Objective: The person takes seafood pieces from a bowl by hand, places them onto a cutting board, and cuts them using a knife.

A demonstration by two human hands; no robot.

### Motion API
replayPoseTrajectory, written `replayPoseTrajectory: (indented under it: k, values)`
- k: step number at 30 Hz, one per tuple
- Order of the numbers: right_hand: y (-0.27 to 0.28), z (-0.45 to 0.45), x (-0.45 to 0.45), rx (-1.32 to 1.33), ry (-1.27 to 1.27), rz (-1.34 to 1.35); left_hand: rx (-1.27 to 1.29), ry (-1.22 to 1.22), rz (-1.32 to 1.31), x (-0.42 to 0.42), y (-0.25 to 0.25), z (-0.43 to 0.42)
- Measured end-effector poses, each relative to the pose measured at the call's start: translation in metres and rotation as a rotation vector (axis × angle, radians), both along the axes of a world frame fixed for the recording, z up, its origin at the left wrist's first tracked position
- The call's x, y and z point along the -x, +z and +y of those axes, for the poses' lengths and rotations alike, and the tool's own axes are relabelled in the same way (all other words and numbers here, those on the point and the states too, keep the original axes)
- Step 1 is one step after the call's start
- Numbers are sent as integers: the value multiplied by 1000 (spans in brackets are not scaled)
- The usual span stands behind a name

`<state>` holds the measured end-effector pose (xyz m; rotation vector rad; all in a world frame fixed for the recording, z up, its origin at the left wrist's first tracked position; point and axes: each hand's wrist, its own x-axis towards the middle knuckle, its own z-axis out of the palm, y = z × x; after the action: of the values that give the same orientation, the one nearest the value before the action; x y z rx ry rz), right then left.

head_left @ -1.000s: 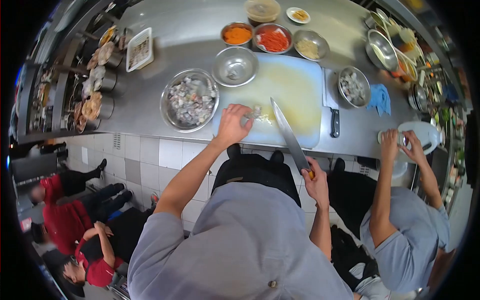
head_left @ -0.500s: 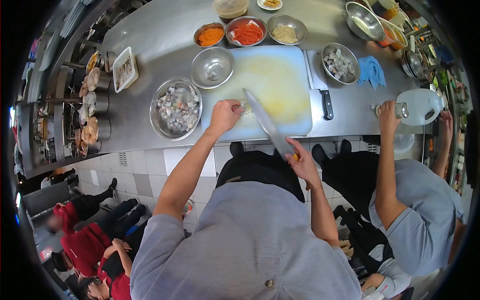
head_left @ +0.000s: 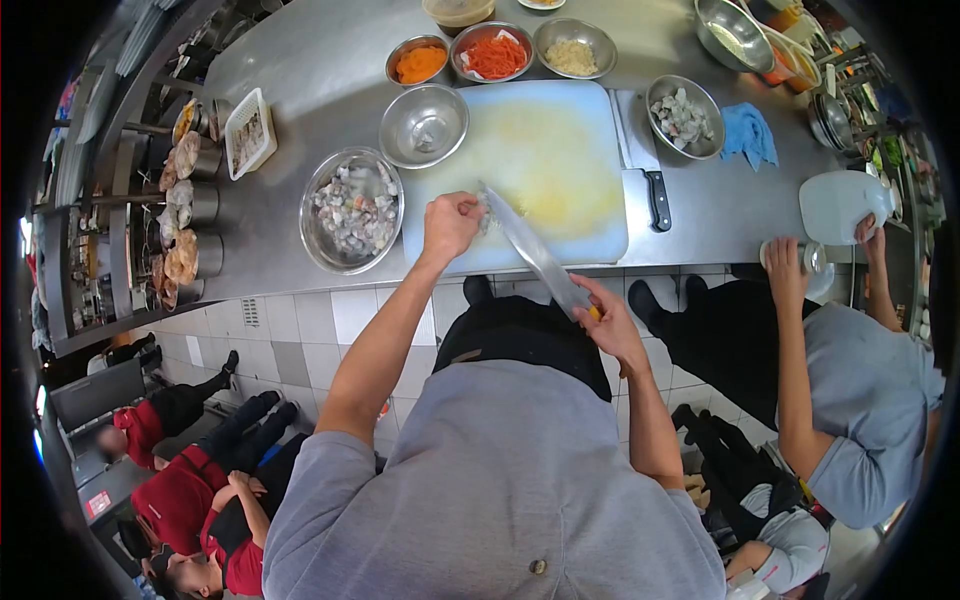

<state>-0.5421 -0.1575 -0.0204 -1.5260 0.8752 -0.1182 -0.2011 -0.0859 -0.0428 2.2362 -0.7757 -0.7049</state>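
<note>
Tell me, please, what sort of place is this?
Probably a commercial kitchen: a long steel counter holds several metal bowls and a cutting board, and the camera wearer's right hand grips a large knife.

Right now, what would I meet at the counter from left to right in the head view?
White plastic basket, large bowl of chopped seafood, left hand, held knife, right hand, smaller bowl of grey pieces, blue cloth, white jug.

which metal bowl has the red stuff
The middle metal bowl in the row of three beyond the cutting board; its left neighbour holds orange food, its right neighbour pale bits.
</note>
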Motion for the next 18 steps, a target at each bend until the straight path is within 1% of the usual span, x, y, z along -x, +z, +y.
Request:
replayPoseTrajectory:
  k: [3, 9, 12, 14, 15, 18]
  values:
    - [1, 6, 13, 12, 13, 6, 17, 73, 133, 6, 10, -1]
    - [12, 20, 40, -7, 62, 37, 84, 171, 208, 11, 5, 1]
    - [17, 26, 51, -62, 37, 84, 76, 203, 227, 13, 7, 2]
    - [22, 25, 57, -82, 38, 83, 73, 175, 159, 11, -4, 2]
    - [25, 24, 60, -91, 38, 82, 72, 161, 124, 12, 3, 0]
    - [31, 19, 68, -89, 61, 103, -18, 82, -93, 24, 26, -7]
